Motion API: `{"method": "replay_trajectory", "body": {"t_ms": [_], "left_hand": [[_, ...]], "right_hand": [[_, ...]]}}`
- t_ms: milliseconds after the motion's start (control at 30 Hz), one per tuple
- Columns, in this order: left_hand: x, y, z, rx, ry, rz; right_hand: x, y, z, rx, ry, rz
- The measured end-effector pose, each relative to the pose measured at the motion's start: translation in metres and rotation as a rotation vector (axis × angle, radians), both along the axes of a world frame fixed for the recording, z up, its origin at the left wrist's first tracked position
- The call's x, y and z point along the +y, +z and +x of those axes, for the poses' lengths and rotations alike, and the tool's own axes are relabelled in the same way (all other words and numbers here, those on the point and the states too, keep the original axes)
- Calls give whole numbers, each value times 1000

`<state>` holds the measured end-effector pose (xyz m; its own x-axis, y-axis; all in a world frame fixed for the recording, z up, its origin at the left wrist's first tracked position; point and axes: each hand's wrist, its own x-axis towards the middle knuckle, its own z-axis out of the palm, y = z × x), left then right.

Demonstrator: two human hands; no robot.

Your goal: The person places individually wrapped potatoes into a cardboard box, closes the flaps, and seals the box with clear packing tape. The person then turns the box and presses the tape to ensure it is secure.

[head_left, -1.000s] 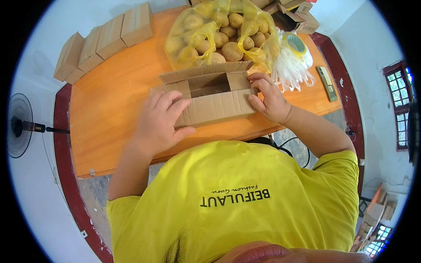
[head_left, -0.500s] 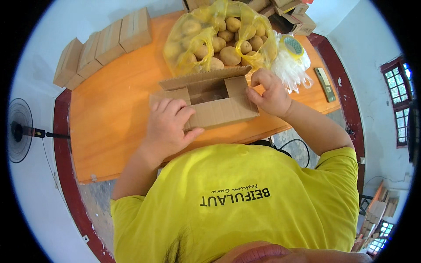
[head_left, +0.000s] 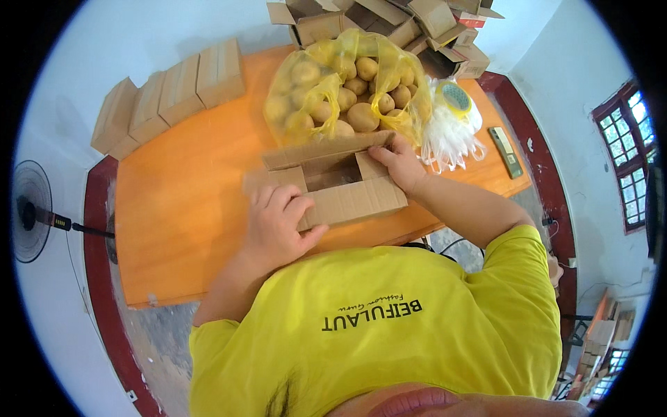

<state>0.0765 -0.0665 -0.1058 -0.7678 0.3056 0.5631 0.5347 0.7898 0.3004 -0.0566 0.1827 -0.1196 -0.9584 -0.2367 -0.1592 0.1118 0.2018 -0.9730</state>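
Orange table is showing its widest bare room (head_left: 180, 201) on the left half, from the closed boxes down to the front left corner. A narrower strip is opening along the right edge; the person's torso is covering part of the front edge.

Carton pile (head_left: 319, 29) is crowding the back edge, with the top of the view cutting it off; contact with the table is staying unclear. Yellow plastic bag (head_left: 399, 128) is sitting at the back middle, gaping toward the front; its film is blurring the potatoes (head_left: 363, 117) on its left side. Four closed boxes (head_left: 182, 83) are lining the back edge toward the left corner.

Open cardboard box (head_left: 354, 201) is lying near the front edge, between the hands, back flap rising close to the bag. Shadow is hiding its floor; its left end flap is blurring.

Left hand (head_left: 278, 226) is lying half-open at the left end, fingers curling, thumb standing apart; whether it is gripping, cannot tell. Right hand (head_left: 401, 167) is closing on the back right corner, thumb inside, fingers partly hidden.

White plastic bags (head_left: 448, 142) are bunching toward the back right, tape roll (head_left: 456, 96) resting on top. Slim green device (head_left: 506, 151) is lying by the right edge.
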Motion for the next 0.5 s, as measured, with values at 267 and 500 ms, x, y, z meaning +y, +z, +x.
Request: {"method": "replay_trajectory", "body": {"t_ms": [267, 500], "left_hand": [[1, -11, -2, 56, -21, 53], [-1, -14, -3, 61, -8, 60]], "right_hand": [[19, -40, -5, -164, 122, -424], [17, -43, -4, -138, 150, -470]]}}
